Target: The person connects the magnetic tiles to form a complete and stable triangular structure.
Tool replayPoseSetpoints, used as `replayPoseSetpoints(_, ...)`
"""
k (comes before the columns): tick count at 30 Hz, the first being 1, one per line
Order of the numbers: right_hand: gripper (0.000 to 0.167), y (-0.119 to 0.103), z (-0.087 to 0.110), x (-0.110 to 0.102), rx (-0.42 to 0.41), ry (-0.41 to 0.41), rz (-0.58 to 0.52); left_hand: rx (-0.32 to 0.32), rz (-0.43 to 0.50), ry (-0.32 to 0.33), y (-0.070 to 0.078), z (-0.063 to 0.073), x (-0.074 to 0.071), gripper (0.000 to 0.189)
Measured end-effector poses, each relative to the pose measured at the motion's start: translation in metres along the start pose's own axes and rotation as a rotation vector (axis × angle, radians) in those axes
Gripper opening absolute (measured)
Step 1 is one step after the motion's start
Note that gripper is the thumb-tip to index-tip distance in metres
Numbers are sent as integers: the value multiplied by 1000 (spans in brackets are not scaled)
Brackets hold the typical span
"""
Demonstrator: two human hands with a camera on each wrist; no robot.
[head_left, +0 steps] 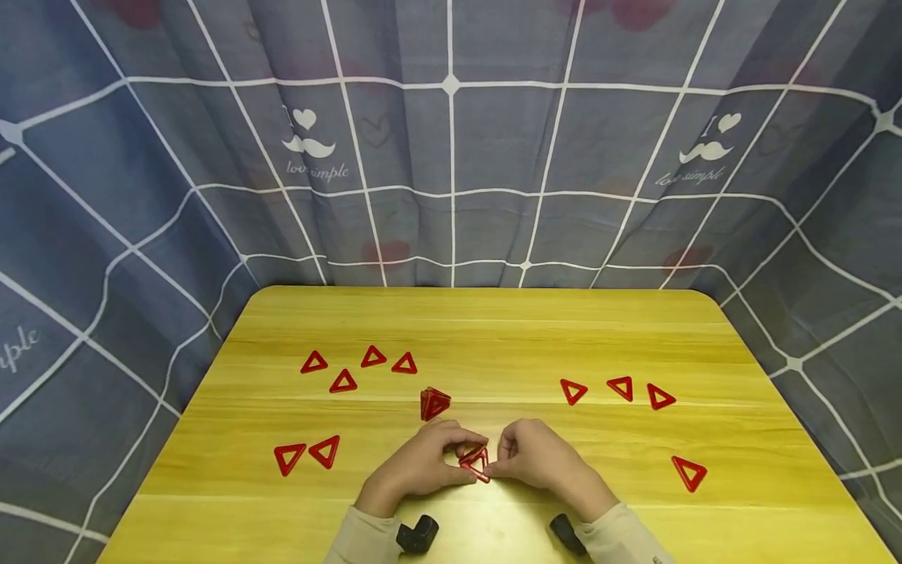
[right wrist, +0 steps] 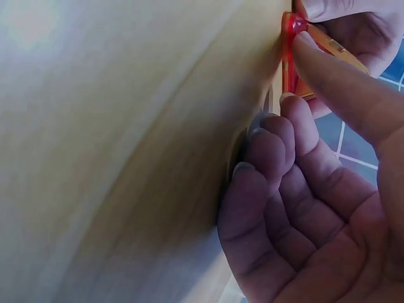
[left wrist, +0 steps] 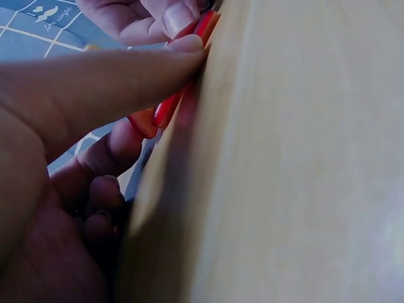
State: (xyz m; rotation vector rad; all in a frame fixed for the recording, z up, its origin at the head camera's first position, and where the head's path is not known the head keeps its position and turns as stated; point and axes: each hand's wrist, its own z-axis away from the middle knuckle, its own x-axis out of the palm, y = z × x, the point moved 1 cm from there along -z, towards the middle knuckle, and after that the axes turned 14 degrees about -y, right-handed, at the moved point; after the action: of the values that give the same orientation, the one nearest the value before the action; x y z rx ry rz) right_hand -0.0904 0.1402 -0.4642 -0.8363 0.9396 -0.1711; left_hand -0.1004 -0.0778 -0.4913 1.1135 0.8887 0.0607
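Low over the table, my left hand holds red triangular frames between thumb and fingers. One frame lies nearly flat while another leans up from it at an angle. My right hand pinches the near right corner, its other fingers curled in. In the left wrist view, my left thumb lies along the red frames, fingers on the far side. The right wrist view shows my right thumb on the red edge and an orange-looking translucent frame tilted beside it.
Just beyond my left hand sits a small red cluster of triangles. Several loose red triangles lie at left, such as one triangle, and several at right, including another. The yellow wooden table backs onto a grey checked curtain.
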Motion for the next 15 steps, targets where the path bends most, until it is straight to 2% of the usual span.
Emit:
replayPoseSetpoints(8, 31, 2, 4, -4, 5, 3, -37, 9, -1, 9, -1, 1, 0, 42)
replayPoseSetpoints(12, 26, 11, 10, -17, 27, 27, -71, 8, -6, 12, -1, 1, 1, 43)
replayPoseSetpoints(15, 22, 21, 16, -32, 81, 76, -80, 3, -3, 10, -1, 1, 1, 43)
